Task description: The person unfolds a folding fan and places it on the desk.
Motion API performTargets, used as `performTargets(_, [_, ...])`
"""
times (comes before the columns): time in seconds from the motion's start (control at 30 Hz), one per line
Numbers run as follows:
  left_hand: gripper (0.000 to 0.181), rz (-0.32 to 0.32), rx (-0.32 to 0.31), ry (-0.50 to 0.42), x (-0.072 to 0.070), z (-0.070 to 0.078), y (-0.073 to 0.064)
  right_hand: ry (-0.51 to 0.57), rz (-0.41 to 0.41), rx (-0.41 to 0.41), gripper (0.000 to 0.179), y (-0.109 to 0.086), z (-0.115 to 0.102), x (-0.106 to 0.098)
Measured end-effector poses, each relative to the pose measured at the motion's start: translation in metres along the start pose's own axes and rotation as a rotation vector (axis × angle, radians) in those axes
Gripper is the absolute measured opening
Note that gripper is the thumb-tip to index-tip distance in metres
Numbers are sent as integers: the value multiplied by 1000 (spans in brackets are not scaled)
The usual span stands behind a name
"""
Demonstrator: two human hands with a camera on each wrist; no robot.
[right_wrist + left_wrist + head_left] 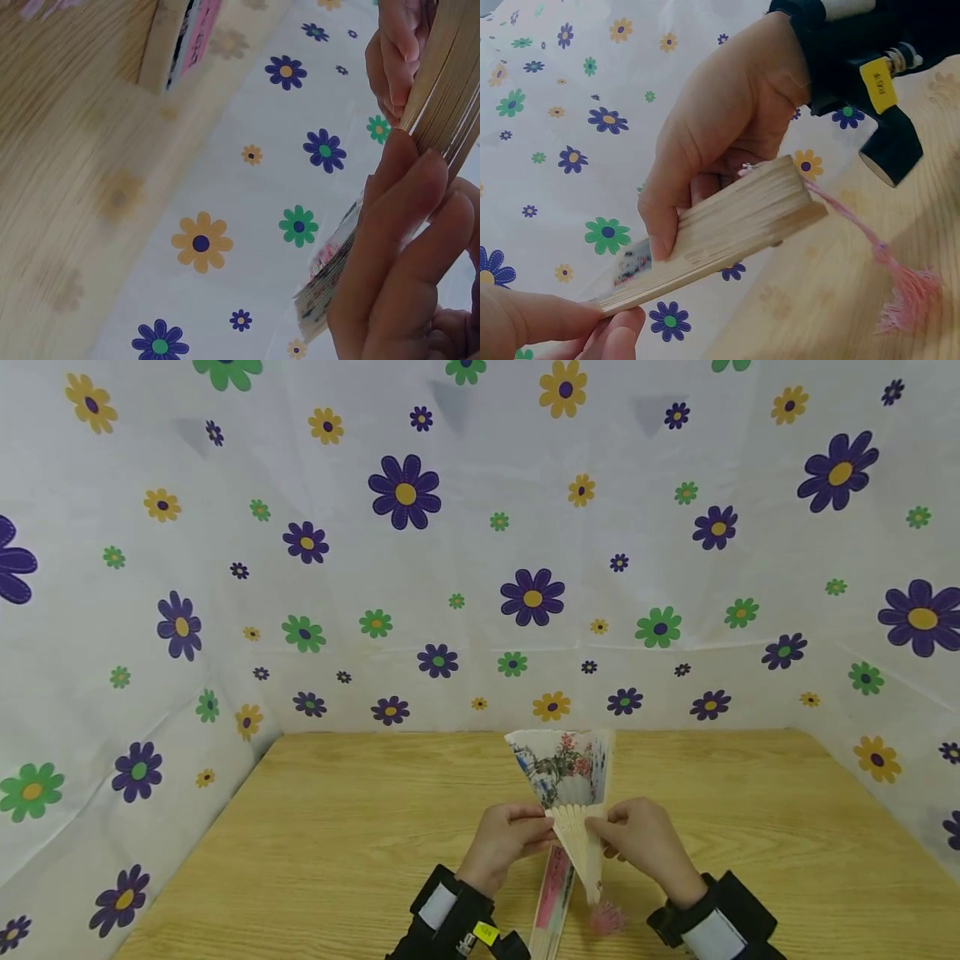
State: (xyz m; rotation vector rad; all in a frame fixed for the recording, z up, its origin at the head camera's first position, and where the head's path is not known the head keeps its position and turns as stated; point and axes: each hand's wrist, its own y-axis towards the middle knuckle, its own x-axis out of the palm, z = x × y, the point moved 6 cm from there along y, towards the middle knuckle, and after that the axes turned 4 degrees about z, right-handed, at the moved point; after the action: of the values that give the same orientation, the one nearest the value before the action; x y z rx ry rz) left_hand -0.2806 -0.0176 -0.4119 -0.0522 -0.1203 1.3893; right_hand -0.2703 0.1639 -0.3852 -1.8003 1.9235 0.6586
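A folding fan (566,768), partly spread, stands in front of me with its painted leaf up and its pale wooden ribs (577,835) narrowing downward. My left hand (510,839) pinches the ribs at the left edge, its thumb flat on them in the left wrist view. From the right side, my right hand (641,835) grips the outer rib between thumb and fingers. In the left wrist view the ribs lie stacked closely, and a pink tassel (911,296) hangs by a cord from the pivot end.
A folded fan (553,889) with a pink printed strip lies on the wooden table (337,843) below the hands. White cloth (465,552) with printed flowers rises behind the table and along both sides. Each wrist wears a black camera mount (450,914).
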Motion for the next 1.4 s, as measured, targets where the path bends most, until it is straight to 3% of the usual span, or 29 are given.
performTargets(0.33, [17, -12, -51, 17, -1, -14, 3, -34, 11, -2, 35, -2, 14, -6])
performTargets(0.67, [13, 18, -46, 84, -1, -26, 2, -80, 37, 3, 40, -6, 26, -2])
performTargets(0.9, [12, 14, -55, 52, -5, -33, 1, -71, 43, 11, 41, -6, 34, -2])
performTargets(1.13, [14, -17, -78, -22, -9, -34, -1, 12, 34, 62, 42, -5, 43, -3])
performTargets(1.4, [18, 7, -118, -60, -15, -37, 0, 78, 47, 107, 41, -3, 52, -5])
